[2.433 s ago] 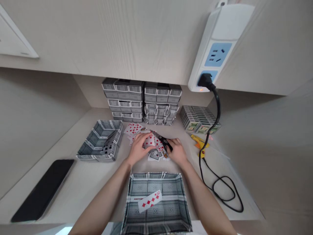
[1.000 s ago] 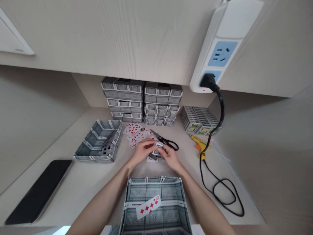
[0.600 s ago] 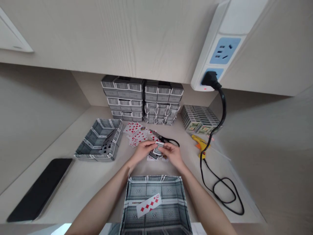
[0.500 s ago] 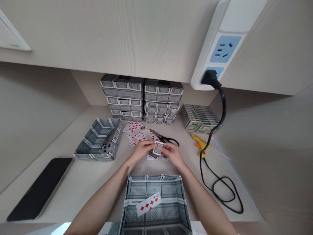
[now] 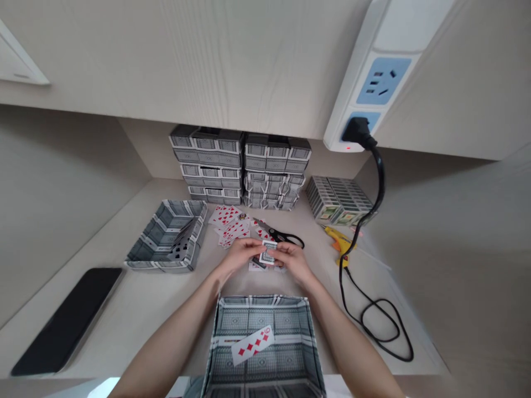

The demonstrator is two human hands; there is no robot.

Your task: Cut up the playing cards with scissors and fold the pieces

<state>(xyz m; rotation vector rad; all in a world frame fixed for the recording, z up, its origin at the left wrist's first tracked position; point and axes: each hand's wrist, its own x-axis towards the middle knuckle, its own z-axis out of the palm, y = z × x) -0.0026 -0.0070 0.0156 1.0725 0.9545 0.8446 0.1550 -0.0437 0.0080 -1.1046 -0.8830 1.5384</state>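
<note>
Between both hands a playing card [image 5: 269,252] is held, its patterned grey back towards me; whether it is a single card I cannot tell. My left hand [image 5: 243,254] pinches its left side, and my right hand [image 5: 291,258] grips the right side with the thumb on the back. Below the hands more cards [image 5: 258,266] lie on the desk, partly covered. Just beyond, black-handled scissors [image 5: 282,235] rest by several face-up red cards [image 5: 232,224]. Nearest me stands an open box made of cards [image 5: 259,315], with a nine of diamonds [image 5: 253,345] lying inside.
At left are another open card box [image 5: 160,224] with loose cards inside and a black phone-like slab [image 5: 68,318]. Card boxes [image 5: 211,160] are stacked at the back, beside packs [image 5: 338,199]. A yellow glue gun [image 5: 341,243], black cable [image 5: 379,166] and power strip [image 5: 384,83] occupy the right.
The held card has turned slightly and now looks more upright and square to me. Both hands stay in nearly the same place.
</note>
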